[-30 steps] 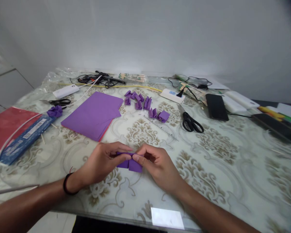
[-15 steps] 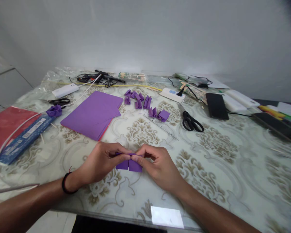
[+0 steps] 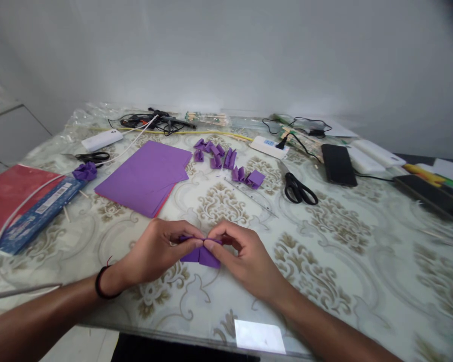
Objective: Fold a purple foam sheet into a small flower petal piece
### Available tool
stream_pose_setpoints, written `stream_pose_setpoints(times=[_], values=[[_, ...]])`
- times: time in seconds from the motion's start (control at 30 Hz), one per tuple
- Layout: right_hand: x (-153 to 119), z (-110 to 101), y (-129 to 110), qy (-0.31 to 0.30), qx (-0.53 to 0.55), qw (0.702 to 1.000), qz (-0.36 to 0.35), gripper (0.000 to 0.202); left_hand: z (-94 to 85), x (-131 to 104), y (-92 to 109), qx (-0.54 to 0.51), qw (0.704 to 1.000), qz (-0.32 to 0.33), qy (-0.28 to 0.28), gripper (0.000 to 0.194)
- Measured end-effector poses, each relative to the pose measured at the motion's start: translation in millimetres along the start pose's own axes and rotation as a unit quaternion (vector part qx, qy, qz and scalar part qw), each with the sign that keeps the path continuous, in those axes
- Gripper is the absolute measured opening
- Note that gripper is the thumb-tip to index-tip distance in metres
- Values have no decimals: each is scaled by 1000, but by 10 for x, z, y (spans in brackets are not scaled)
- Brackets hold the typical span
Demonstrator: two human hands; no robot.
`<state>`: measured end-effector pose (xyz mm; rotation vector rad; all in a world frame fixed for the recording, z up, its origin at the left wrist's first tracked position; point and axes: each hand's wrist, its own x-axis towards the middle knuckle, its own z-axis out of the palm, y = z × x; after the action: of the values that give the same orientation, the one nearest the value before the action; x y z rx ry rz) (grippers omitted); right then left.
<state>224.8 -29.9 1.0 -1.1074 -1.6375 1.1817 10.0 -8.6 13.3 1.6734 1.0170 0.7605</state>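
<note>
A small folded piece of purple paper (image 3: 191, 255) is held between both hands near the table's front edge. My left hand (image 3: 164, 250) pinches its upper left part between thumb and fingers. The right part is pinched by my right hand (image 3: 245, 255), with the two thumb tips almost touching at the middle. A slit or seam runs down the paper between the hands. Beyond them lie several small folded purple pieces (image 3: 229, 158) and, to the left, a stack of purple sheets (image 3: 143, 176) with a red edge showing beneath.
A clear ruler (image 3: 251, 197) and black-handled scissors (image 3: 300, 190) lie ahead. A power strip (image 3: 269, 147) and a phone (image 3: 338, 165) are behind at right. At left are a red and blue packet (image 3: 41, 211), crumpled purple paper (image 3: 85, 171), more scissors (image 3: 94, 157) and a white cable.
The right half of the small purple paper has tilted slightly, and the fingertips of my right hand have shifted a little to the left. Both hands still pinch the paper.
</note>
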Motion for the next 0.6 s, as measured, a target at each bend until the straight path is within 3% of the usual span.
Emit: stream_pose_setpoints(times=[0.2,0.4,0.6], values=[[9,-22,-10,-11,-16,998,-61,21,7,11,21,29,999,-13,-18,17],[25,7,-28,-30,-2,999,42,17,-10,13,-13,-39,998,-51,-4,14],[40,-4,10,-45,-22,996,73,34,-38,21,-23,-47,996,-64,25,15]])
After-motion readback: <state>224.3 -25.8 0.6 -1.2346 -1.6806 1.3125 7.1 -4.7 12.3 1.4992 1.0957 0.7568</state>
